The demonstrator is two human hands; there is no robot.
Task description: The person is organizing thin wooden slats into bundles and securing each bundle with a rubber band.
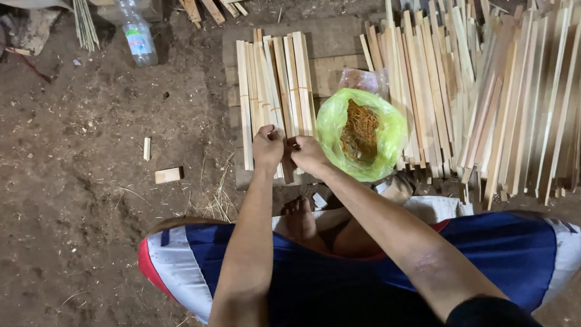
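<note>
At about ten o'clock on the dirt floor [91,121] we saw a clear plastic bottle [138,36], and lower, toward eight o'clock, a short wood offcut [167,175]. Near the centre lay the bundle of wooden slats [275,91] on a plank worktop [330,42], its long axis running from six o'clock to twelve, the near ends pointing back at us. Our left hand [267,147] was curled at those near ends, fingers pinching a slat; our right hand [307,154] sat just beside it, fingers bent and pinching there too, the two hands almost touching. At two o'clock from the hands stood a green plastic bag [378,151] holding tan rubber bands [359,130]. Farther right, around three o'clock, a large heap of loose slats [502,103] leaned slightly, also lengthwise away from us.
</note>
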